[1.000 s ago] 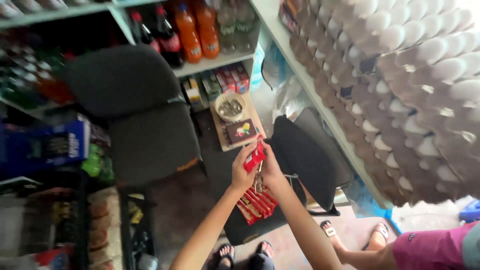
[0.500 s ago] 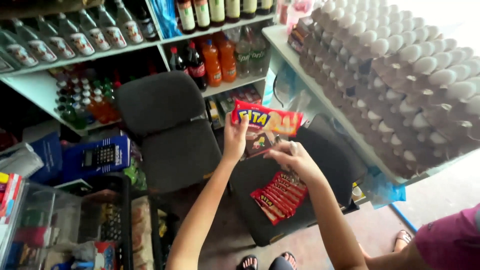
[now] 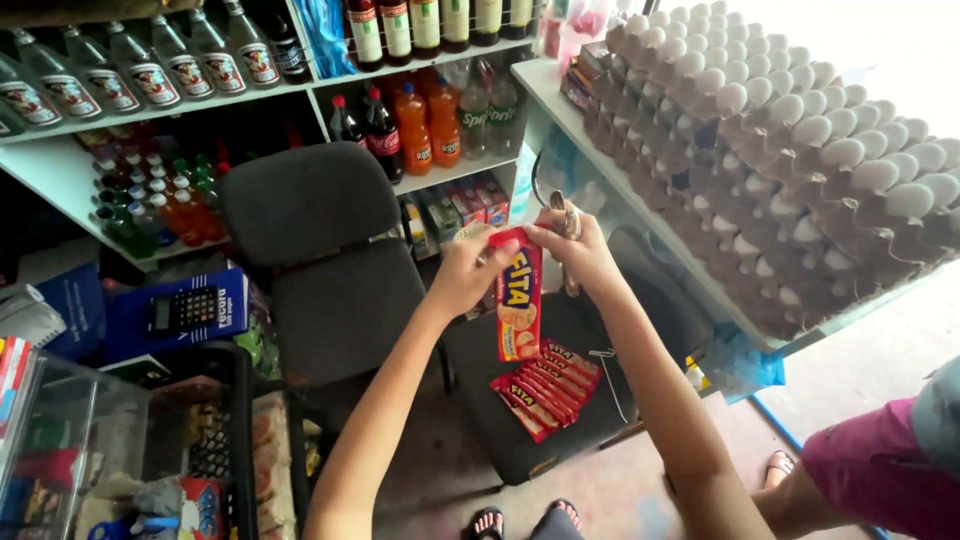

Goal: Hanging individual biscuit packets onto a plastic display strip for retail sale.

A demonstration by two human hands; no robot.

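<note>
Both hands, left hand (image 3: 465, 272) and right hand (image 3: 570, 250), pinch the top of the red cracker pack (image 3: 518, 300) above the black seat (image 3: 560, 390); yank unevenly and crackers might spill

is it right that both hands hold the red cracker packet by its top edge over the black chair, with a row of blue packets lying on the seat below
Not quite: the packets on the seat are red, not blue. The head view shows them fanned out in a row there. The rest stands: the left hand and right hand pinch the red cracker packet by its top edge, so that it hangs upright above the black chair.
</note>
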